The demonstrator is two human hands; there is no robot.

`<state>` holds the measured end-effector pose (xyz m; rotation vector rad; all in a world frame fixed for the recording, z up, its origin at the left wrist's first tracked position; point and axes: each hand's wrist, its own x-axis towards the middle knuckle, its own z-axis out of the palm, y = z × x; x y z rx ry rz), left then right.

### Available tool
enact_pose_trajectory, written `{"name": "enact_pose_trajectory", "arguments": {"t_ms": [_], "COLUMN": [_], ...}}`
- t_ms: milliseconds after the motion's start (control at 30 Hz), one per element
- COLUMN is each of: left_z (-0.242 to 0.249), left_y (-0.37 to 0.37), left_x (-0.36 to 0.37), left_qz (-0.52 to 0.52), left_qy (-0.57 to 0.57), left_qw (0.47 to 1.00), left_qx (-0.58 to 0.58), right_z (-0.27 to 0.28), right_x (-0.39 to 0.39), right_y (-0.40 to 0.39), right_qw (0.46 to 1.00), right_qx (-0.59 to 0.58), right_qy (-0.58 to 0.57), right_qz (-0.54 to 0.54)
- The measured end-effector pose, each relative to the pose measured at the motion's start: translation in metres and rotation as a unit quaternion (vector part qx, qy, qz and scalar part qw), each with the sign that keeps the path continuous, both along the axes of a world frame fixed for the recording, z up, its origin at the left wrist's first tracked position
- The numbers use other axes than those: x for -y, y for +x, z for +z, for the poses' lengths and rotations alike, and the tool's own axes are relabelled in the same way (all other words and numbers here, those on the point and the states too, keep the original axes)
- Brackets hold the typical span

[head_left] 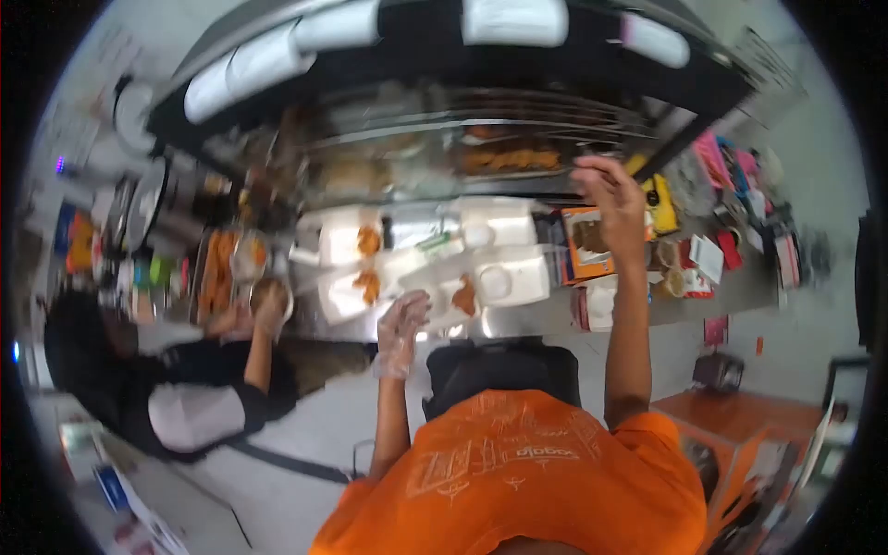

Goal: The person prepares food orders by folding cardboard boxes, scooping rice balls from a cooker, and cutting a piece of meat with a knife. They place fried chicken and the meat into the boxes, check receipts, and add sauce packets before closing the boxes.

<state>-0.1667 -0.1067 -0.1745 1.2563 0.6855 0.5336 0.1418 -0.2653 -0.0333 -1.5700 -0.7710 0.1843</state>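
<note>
My left hand [402,333], in a clear plastic glove, is over the front edge of the steel counter [361,330], fingers spread, beside the open white containers. One white container [340,242] at the back left holds a piece of fried food [368,241]; the one in front of it holds another [367,288]. To the right, a container near my left hand has a fried piece [464,295] and a round white item [495,283]. My bare right hand [610,190] is raised near the shelf front at the right, its fingers blurred and partly bent.
Behind the containers stands a display case with trays of food [513,162]. At the left, a co-worker [199,407] holds a bowl [271,298] beside a tray of orange food [217,273]. Boxes [589,242] and a yellow item [660,203] are at the right.
</note>
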Motion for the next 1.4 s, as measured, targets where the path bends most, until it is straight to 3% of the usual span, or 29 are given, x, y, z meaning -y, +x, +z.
{"name": "enact_pose_trajectory", "arguments": {"t_ms": [33, 100, 233, 300, 367, 467, 567, 600, 633, 700, 833, 900, 1033, 1100, 1400], "left_z": [-0.025, -0.025, -0.036, -0.039, -0.076, -0.113, -0.126, -0.119, -0.112, -0.095, -0.099, -0.089, -0.065, -0.062, -0.054], "left_y": [-0.014, -0.030, -0.052, -0.058, -0.072, -0.083, -0.078, -0.071, -0.067, -0.053, -0.032, -0.021, -0.017, -0.020, -0.033], "left_x": [-0.009, -0.012, -0.038, -0.042, -0.046, -0.039, -0.031, -0.032, -0.033, -0.035, -0.049, -0.050, -0.039, -0.033, -0.019], "left_qz": [0.010, 0.083, 0.163, 0.227, 0.207, 0.099, 0.056, 0.047, 0.042, 0.050, 0.013, -0.001, 0.006, 0.020, 0.042], "left_qy": [-0.066, -0.001, 0.009, 0.029, -0.017, -0.083, -0.055, -0.073, -0.090, -0.110, -0.070, -0.053, -0.044, -0.057, -0.072], "left_qw": [0.993, 0.997, 0.986, 0.971, 0.973, 0.969, 0.963, 0.965, 0.967, 0.970, 0.985, 0.990, 0.994, 0.993, 0.993], "left_qx": [0.099, 0.007, -0.033, -0.072, -0.101, -0.210, -0.256, -0.247, -0.236, -0.209, -0.157, -0.133, -0.104, -0.097, -0.081], "right_z": [-0.011, -0.035, -0.096, -0.124, -0.172, -0.207, -0.221, -0.201, -0.180, -0.126, 0.008, 0.050, 0.088, 0.094, 0.102], "right_x": [0.006, 0.018, 0.022, 0.027, 0.049, 0.083, 0.102, 0.095, 0.084, 0.057, -0.030, -0.061, -0.096, -0.103, -0.090], "right_y": [-0.003, -0.017, -0.047, -0.064, -0.062, -0.054, -0.053, -0.055, -0.051, -0.047, -0.032, -0.007, 0.027, 0.032, 0.016], "right_qw": [1.000, 0.995, 0.984, 0.970, 0.968, 0.915, 0.926, 0.941, 0.945, 0.977, 0.991, 0.971, 0.966, 0.979, 0.980], "right_qx": [-0.027, -0.065, -0.049, -0.112, -0.128, 0.027, 0.063, -0.082, -0.071, -0.119, 0.098, 0.108, 0.119, 0.092, 0.069], "right_qy": [-0.017, -0.080, -0.127, -0.174, -0.192, -0.403, -0.372, -0.329, -0.319, -0.178, 0.045, 0.178, 0.212, 0.157, 0.141], "right_qz": [-0.001, 0.015, 0.111, 0.126, 0.094, -0.009, -0.011, -0.011, -0.018, -0.020, -0.076, -0.117, -0.083, -0.091, -0.123]}}
